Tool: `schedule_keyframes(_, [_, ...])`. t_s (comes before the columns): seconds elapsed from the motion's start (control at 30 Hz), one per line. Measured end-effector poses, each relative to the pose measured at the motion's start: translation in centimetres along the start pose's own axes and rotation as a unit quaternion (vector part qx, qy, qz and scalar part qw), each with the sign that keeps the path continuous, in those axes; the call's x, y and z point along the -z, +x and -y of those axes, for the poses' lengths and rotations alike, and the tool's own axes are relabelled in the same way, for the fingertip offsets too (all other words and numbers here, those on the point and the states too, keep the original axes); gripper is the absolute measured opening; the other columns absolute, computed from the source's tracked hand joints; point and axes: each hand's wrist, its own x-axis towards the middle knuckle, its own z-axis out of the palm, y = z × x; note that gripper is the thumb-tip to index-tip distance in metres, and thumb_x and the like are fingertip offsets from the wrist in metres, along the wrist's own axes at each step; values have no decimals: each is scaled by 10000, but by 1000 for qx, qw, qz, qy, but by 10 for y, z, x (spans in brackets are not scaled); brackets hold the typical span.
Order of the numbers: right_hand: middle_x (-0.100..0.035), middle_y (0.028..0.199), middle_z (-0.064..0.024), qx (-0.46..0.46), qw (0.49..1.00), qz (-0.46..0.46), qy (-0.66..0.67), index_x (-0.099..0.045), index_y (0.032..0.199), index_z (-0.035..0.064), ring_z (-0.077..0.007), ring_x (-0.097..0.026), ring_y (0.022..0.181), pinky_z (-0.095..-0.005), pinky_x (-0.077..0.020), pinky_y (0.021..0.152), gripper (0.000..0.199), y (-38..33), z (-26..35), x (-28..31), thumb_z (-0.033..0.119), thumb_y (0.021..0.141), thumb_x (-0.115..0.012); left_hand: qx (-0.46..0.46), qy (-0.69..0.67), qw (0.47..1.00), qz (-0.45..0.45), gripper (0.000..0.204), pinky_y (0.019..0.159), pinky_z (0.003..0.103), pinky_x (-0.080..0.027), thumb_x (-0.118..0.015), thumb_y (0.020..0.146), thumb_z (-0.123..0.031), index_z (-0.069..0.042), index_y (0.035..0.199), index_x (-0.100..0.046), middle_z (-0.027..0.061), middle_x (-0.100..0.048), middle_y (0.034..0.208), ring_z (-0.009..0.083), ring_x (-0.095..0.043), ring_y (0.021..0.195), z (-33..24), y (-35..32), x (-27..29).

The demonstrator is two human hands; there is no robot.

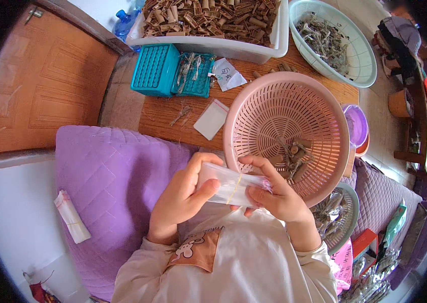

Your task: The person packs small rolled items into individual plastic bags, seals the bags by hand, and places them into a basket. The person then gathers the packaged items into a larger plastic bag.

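Observation:
A bundle of clear plastic bags [226,186] with a yellow rubber band round its middle is held level in front of my chest. My left hand [183,194] grips its left end, thumb on top. The right end is pinched between thumb and fingers of my right hand [278,196]. Just beyond the bundle stands a pink plastic basket [243,113] with brown tube pieces and dry, stringy bits in its bottom. A flat stack of clear bags [212,119] lies on the wooden table [165,123] left of the basket.
At the back is a white bin [213,44] of brown split pieces. A teal crate [155,69] and a pale green basket [371,65] flank it. Another bag bundle [73,217] rests on the purple quilted seat [107,202]. A person [400,35] is at far right.

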Motion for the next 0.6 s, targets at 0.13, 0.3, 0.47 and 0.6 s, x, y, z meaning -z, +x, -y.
schedule_keyframes(0.13, [-483, 1064, -118, 8, 1000, 18, -24, -189, 1290, 73, -167, -583, 849, -232, -481, 614, 495, 1, 2, 0, -48, 833, -336, -7, -66, 998, -2, 342, 627, 220, -412, -492, 864, -183, -15, 1143, -388, 81, -553, 787, 91, -533, 723, -5, -3, 10])
schedule_keyframes(0.3, [-469, 1095, -123, 12, 998, 53, -39, -174, 1297, 60, -167, -574, 866, -236, -482, 623, 511, 2, 4, 4, -58, 824, -329, 34, 78, 996, -17, 228, 527, 208, -392, -522, 840, -148, -30, 1035, -517, 52, -549, 694, 55, -503, 588, -12, 0, 10])
schedule_keyframes(0.47, [-468, 1099, -123, 1, 998, 66, -19, -171, 1297, 54, -164, -574, 867, -234, -481, 622, 518, 1, 6, 9, -65, 818, -327, -24, 153, 985, -73, 199, 518, 225, -414, -504, 813, -113, -17, 979, -555, 67, -602, 724, 109, -541, 583, -17, 5, 1])
schedule_keyframes(0.6, [-477, 1096, -118, -9, 995, 88, -38, -167, 1300, 62, -193, -576, 863, -271, -483, 632, 536, 1, 8, 13, -20, 820, -393, -144, 246, 956, -65, 210, 540, 246, -440, -539, 740, -43, -25, 945, -578, 102, -598, 751, 158, -573, 624, -25, 9, -1])
